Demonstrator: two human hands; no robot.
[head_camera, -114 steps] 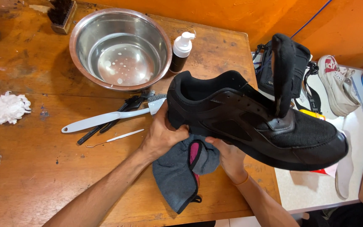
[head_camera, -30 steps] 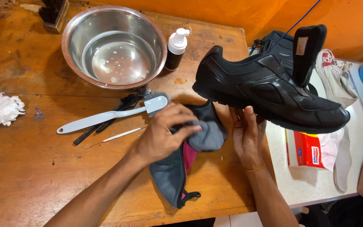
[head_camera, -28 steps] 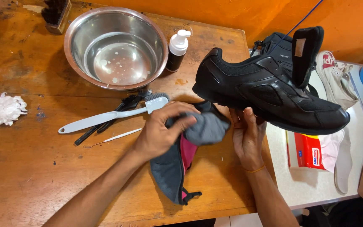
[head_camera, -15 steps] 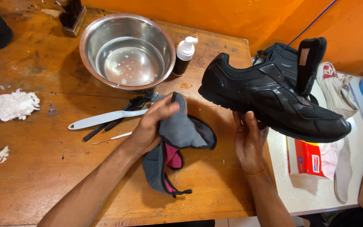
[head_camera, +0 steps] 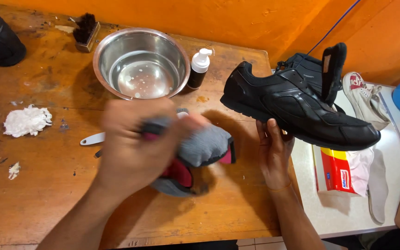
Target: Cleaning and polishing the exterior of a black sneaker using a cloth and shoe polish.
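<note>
A grey and pink cloth (head_camera: 200,148) is clenched in the blurred left hand (head_camera: 135,143) above the wooden counter (head_camera: 47,194); a black shoe (head_camera: 297,104) is held up by the right hand (head_camera: 274,155).

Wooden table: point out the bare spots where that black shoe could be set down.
Bare wood lies below the white wad toward the near edge, and at the table's front between the forearms. Crowded around the steel bowl, pump bottle and grey cloth.
</note>
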